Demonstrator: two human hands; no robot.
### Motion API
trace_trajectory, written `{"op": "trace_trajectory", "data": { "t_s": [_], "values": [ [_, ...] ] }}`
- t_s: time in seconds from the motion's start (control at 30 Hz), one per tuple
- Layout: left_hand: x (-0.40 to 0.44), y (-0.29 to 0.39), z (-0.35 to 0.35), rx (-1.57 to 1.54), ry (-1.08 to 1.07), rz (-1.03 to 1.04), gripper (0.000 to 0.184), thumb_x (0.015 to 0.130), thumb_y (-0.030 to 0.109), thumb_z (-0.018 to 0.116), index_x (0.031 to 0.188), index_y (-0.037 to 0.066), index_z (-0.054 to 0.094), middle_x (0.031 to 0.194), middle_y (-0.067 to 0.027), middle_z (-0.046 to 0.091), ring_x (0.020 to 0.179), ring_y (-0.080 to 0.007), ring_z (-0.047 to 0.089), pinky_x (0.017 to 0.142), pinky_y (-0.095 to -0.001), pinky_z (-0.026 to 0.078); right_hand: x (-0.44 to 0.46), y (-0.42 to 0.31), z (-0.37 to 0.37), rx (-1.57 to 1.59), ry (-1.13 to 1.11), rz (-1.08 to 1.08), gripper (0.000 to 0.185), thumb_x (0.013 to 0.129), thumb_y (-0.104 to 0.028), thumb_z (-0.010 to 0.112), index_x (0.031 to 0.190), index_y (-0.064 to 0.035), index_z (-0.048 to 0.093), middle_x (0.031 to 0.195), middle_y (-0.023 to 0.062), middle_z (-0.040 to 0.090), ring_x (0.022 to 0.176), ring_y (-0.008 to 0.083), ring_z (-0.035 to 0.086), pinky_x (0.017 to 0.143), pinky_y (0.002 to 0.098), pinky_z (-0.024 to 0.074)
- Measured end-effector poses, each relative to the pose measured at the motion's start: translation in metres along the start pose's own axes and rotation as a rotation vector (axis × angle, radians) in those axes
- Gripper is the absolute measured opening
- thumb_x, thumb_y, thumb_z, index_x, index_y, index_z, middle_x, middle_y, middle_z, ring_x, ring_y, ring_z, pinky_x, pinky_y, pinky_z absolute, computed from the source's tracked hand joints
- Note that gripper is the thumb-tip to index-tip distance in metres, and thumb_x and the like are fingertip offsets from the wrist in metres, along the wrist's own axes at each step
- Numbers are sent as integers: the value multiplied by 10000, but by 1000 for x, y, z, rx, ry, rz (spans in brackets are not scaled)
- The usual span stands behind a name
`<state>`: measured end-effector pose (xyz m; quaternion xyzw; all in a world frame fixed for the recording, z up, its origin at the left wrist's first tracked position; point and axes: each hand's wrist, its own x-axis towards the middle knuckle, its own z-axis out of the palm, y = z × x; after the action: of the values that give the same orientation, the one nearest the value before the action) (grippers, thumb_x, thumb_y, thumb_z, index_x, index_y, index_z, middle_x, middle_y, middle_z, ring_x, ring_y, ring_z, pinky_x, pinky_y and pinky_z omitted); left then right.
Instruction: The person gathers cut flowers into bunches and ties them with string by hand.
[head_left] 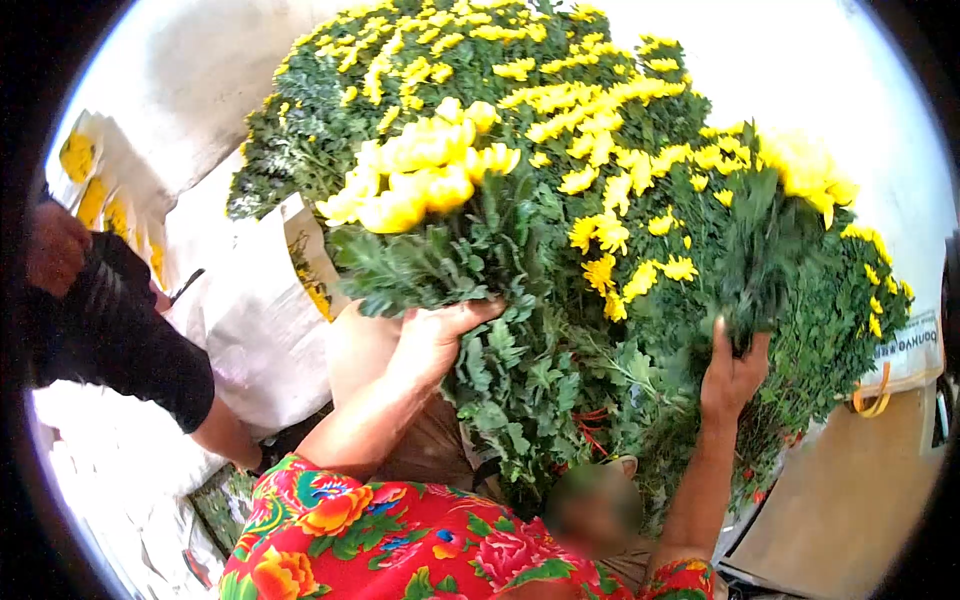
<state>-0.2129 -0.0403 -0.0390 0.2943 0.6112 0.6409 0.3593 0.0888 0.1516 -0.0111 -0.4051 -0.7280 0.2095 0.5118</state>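
A bunch of yellow chrysanthemums (430,170) rises from my left hand (438,338), whose fingers are wrapped round the leafy stems just below the heads. On the other side, my right hand (735,378) grips the stems of chrysanthemums (752,255), blurred by motion, with bright yellow heads at the top right. Between and behind both hands stands a large heap of chrysanthemums (590,130), dark green leaves with yellow blooms. Lower stems of the left bunch hang down in front of my body. Foliage hides some of my left fingers.
At the left, a person in dark clothing (130,320) is partly in view beside white wrapping sheets (255,270). Yellow flowers in white wrapping (95,190) lie at the far left. A brown cardboard panel (850,490) and a printed white bag (915,350) with an orange handle are at the right.
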Motion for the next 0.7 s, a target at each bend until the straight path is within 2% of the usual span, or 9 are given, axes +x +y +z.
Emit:
{"op": "trace_trajectory", "data": {
  "t_s": [0.07, 0.17, 0.27, 0.33, 0.37, 0.43, 0.5, 0.57, 0.7],
  "values": [
    [-8, 27, 13, -93, 52, -78, 323, 823, 221, 733, 1069, 12, 721, 1117, -62, 700, 1009, -147, 620, 957, -297, 448, -20, -37, 2, -54, -175, -34, 573, 817, -47, 669, 1358, -1, 487, 1131, 171, 637, 963, 284, 630, 876, 376, 493],
    [-12, 31, 9, 60, 31, -139, 355, 856, 246, 709, 1124, 14, 700, 1133, -87, 693, 997, -134, 618, 923, -308, 471, -42, -86, 22, -156, -330, -411, 739, 708, 17, 685, 1401, -31, 436, 1180, 197, 596, 951, 351, 648, 846, 405, 523],
    [-9, -4, -1, 1019, -71, 204, 370, 812, 105, 590, 1175, 108, 662, 1046, -153, 685, 1009, -290, 647, 911, -410, 500, -66, -126, 45, 33, -448, -390, 888, 659, 73, 681, 1471, -36, 339, 1086, 204, 573, 887, 359, 637, 753, 391, 544],
    [-11, -21, -7, 1120, -71, 573, 391, 768, 73, 571, 1149, 106, 650, 1121, -160, 641, 1019, -349, 622, 911, -452, 494, -82, -135, 58, -60, -446, -371, 874, 669, 71, 682, 1468, -27, 342, 1109, 209, 559, 873, 372, 627, 749, 398, 541],
    [-3, -47, -1, 791, 13, 572, 389, 763, 75, 576, 1144, 102, 652, 1122, -160, 642, 1044, -345, 613, 919, -450, 490, -87, -143, 63, -100, -472, -385, 871, 670, 68, 680, 1467, -20, 341, 1131, 218, 547, 876, 374, 620, 748, 419, 537],
    [-1, -42, 15, -37, -18, 188, 329, 810, 93, 586, 1131, 75, 659, 1140, -126, 648, 1112, -300, 591, 951, -422, 473, -98, -144, 75, -157, -540, -349, 881, 678, 71, 673, 1478, -10, 313, 1178, 227, 522, 971, 397, 587, 815, 439, 510],
    [-2, -58, 1, 72, -52, 281, 299, 850, 108, 581, 1137, 66, 656, 1143, -112, 650, 1102, -273, 594, 949, -403, 472, -100, -145, 82, -153, -548, -338, 773, 677, 104, 589, 1411, 30, 358, 1203, 258, 489, 963, 460, 569, 812, 480, 492],
    [-2, -52, -3, -257, -184, 85, 275, 924, 150, 590, 1174, 44, 638, 1160, -71, 645, 1085, -191, 591, 964, -370, 462, -96, -146, 83, -147, -534, -327, 733, 678, 107, 580, 1379, 43, 378, 1198, 269, 487, 967, 465, 566, 812, 485, 490],
    [-20, -25, -12, -664, -368, -76, 494, 818, 105, 717, 1283, 45, 562, 1207, -83, 633, 1120, -165, 571, 1008, -375, 440, -94, -140, 82, -271, -542, -389, 558, 709, 95, 537, 1255, 99, 417, 1221, 306, 478, 987, 469, 568, 832, 479, 506]
  ]
}}
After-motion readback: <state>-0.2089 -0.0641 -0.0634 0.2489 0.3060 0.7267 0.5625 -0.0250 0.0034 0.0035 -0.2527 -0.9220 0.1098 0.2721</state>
